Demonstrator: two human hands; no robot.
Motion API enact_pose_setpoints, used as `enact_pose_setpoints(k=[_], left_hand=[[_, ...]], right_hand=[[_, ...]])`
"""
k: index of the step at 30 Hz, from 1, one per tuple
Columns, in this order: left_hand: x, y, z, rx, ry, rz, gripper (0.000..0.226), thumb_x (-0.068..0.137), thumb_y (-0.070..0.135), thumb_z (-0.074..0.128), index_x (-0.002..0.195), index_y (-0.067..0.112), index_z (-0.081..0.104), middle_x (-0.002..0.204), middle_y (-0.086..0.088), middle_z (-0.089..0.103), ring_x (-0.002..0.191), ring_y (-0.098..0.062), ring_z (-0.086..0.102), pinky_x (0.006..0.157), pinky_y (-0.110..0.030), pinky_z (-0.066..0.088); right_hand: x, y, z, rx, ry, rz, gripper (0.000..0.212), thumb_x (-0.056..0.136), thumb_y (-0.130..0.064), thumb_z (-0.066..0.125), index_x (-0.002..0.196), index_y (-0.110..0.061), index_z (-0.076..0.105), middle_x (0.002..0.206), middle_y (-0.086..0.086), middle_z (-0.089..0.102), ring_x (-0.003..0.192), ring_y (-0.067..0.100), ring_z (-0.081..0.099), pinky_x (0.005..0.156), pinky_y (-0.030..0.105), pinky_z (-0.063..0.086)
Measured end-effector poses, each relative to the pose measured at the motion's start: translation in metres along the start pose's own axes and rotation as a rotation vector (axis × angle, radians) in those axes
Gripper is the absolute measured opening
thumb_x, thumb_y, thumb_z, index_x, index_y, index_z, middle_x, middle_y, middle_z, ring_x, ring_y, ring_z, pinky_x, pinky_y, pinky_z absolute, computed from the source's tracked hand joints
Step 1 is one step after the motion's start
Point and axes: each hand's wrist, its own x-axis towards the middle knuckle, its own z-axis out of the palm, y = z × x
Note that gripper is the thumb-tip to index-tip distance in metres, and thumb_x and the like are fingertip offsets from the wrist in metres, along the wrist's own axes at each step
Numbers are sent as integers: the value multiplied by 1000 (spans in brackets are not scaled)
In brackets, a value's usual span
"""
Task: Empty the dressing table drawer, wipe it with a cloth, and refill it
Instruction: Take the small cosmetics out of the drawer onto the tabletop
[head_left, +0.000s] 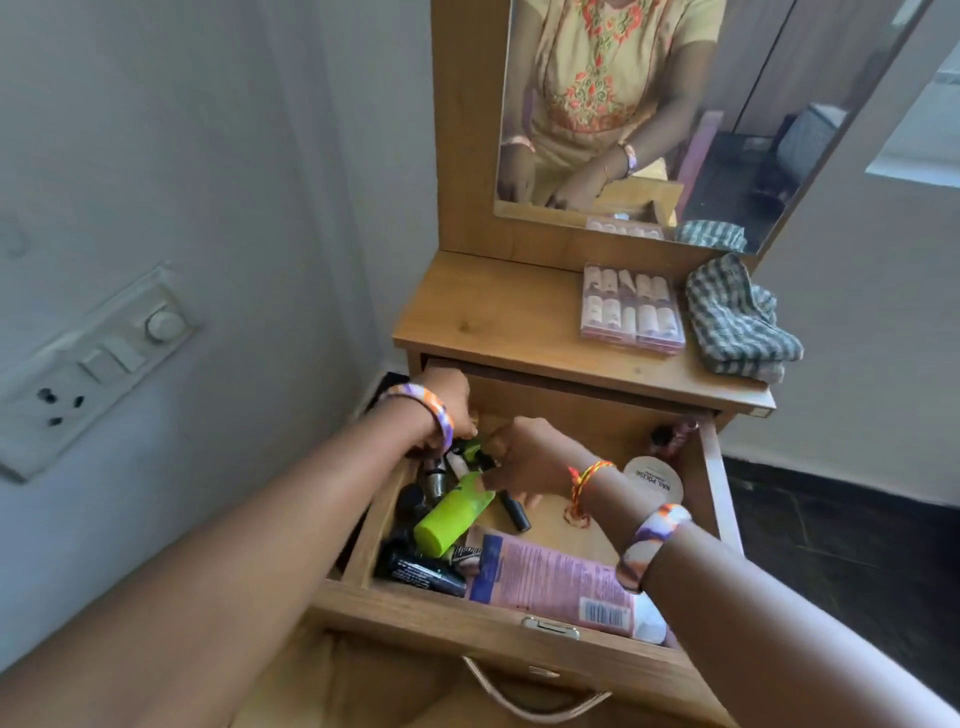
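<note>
Both hands close on small cosmetics in the drawer; they should lift handfuls onto the bench.

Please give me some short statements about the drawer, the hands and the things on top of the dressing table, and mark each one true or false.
1. The wooden drawer is pulled open and has cosmetics inside. True.
2. The checked grey-green cloth lies inside the drawer. False: it lies on the wooden tabletop, to the right of the pink box of nail sets.
3. Both the left hand and the right hand reach into the back left part of the drawer. True.
4. The bright green plastic bottle stands upright. False: it lies on its side.
5. The pink flat tube lies along the drawer's front wall. True.
</note>
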Motion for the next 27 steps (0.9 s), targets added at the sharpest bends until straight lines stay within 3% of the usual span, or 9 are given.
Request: enact_pose_setpoints(k=[3,7,12,15,18,21,24,27], left_hand=[[5,7,22,161,102,-57,31,84,12,56,112,1,64,116,-16,65,110,-31,61,89,-32,49],[2,15,32,121,194,-113,31,90,5,42,114,2,62,121,-18,60,114,-34,58,93,-36,46],[-2,17,29,62,291,-143,26,87,8,50,106,-1,64,115,-20,64,109,-35,59,89,-36,48],[-6,13,17,8,349,-163,22,85,16,59,97,1,67,107,-18,67,101,-34,63,82,-34,51],[-9,7,-3,-48,341,-119,25,80,25,63,82,1,69,90,-15,69,83,-31,65,69,-30,50],[-11,4,-30,-123,295,-34,29,85,26,59,84,1,72,83,-12,69,75,-25,63,63,-29,48],[-15,4,-57,-266,339,38,35,93,34,52,85,4,68,75,-8,62,69,-20,56,64,-27,42],[-15,5,-77,-533,424,69,37,95,39,46,81,9,63,68,-2,59,64,-17,55,63,-25,46]], right_hand=[[6,-1,7,-2,89,-3,26,84,-11,64,107,-2,58,80,13,66,65,26,69,61,34,60],[12,-2,9,-45,163,-46,20,81,-12,62,97,0,62,93,19,69,83,34,69,75,40,59],[14,-2,8,-68,279,-24,23,79,-16,64,95,0,66,95,18,68,88,34,66,66,29,51],[9,0,-3,-33,372,5,21,81,-18,60,90,0,67,86,15,64,80,32,62,63,30,48],[0,-2,-21,-12,401,-20,13,85,-17,54,75,-12,60,80,9,61,70,24,52,59,27,39],[-11,-9,-46,20,445,-83,18,89,-15,49,78,-12,63,83,8,66,64,18,51,53,24,38],[-20,-17,-74,40,496,-135,23,93,-16,46,85,-6,65,73,5,58,63,18,49,46,19,34],[-22,-23,-94,211,543,-140,33,97,-26,45,70,-8,55,60,0,48,53,13,45,49,16,41]])
